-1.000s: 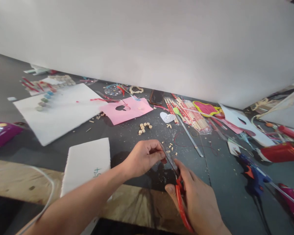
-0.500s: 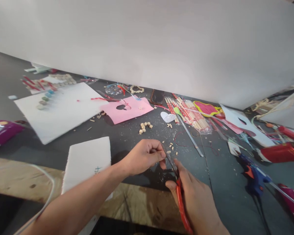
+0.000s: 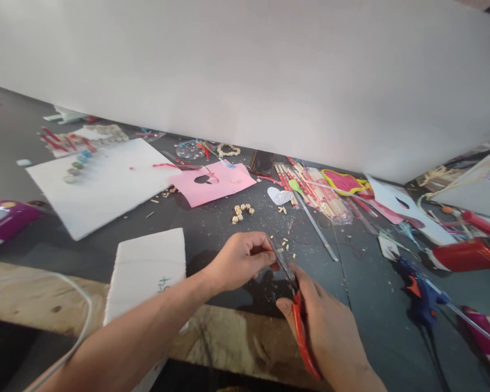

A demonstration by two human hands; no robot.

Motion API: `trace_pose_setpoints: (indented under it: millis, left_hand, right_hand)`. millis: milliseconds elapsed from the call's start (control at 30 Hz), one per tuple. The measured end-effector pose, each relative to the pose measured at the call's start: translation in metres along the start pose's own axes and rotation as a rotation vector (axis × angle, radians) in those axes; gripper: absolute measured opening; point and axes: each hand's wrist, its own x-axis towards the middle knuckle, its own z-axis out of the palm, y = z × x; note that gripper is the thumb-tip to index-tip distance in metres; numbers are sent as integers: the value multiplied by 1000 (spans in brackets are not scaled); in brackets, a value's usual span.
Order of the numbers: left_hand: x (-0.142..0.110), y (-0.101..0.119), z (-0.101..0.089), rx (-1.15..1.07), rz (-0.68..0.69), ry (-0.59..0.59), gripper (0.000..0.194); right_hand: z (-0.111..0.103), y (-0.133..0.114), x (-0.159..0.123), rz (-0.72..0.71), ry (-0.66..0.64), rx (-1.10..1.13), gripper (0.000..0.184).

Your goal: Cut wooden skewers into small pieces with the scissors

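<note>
Red-handled scissors (image 3: 301, 340) are gripped in my right hand (image 3: 329, 321), blades pointing up and left. My left hand (image 3: 240, 261) is closed in a pinch at the blade tips; whatever lies between its fingers is too small or hidden to make out. Just beyond the blades lie several short cut wooden pieces (image 3: 285, 242). A curved row of small pale wooden clusters (image 3: 240, 212) rests on the dark table (image 3: 212, 223) past my left hand.
Pink paper (image 3: 212, 188) with a cut-out hole lies ahead, near a phone (image 3: 262, 162) and bagged wooden sticks (image 3: 318, 190). White foam boards (image 3: 151, 261) sit left. A blue glue gun (image 3: 422, 291) and red can (image 3: 469, 255) stand right. A white panel (image 3: 245, 71) rises behind.
Both hands stay in nearly the same place. The scissor blades look closer together now, and a small wooden piece near the tips is no longer seen where it lay.
</note>
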Motion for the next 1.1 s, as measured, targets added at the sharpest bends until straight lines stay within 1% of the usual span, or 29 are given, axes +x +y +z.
trace_pose_setpoints:
  millis: [133,300,400,567,700,833,967,1100]
  left_hand:
    - [-1,2,-1,-40,21,-46,12]
    - [-2,2,-2,-294,-43,-157,21]
    - [-2,1,-2,-366,-68,-178,26]
    - [-2,1,-3,-348,-80,-153,30]
    - [-1,0,-2,-273,-86,-111,29]
    - [-1,-2,-1,-182,-72,-74,26]
    - [-1,-1,0,-146,-47,-63,23]
    - [-1,0,-1,-128,-25,-60,22]
  right_hand:
    - [-5,-1,-3,10,-27,-1,52]
    - [-8,-1,-3,-9,-14,30,52]
    - [-6,-1,-3,-31,10,31,51]
    - [-1,-1,-3,-84,75,12,45]
    - [1,-1,0,-104,110,38,38]
    - [-3,-2,4,-75,61,87,31]
    - [-8,-2,4,-11,-32,218,30]
    - [-6,0,2,19,-49,301,31]
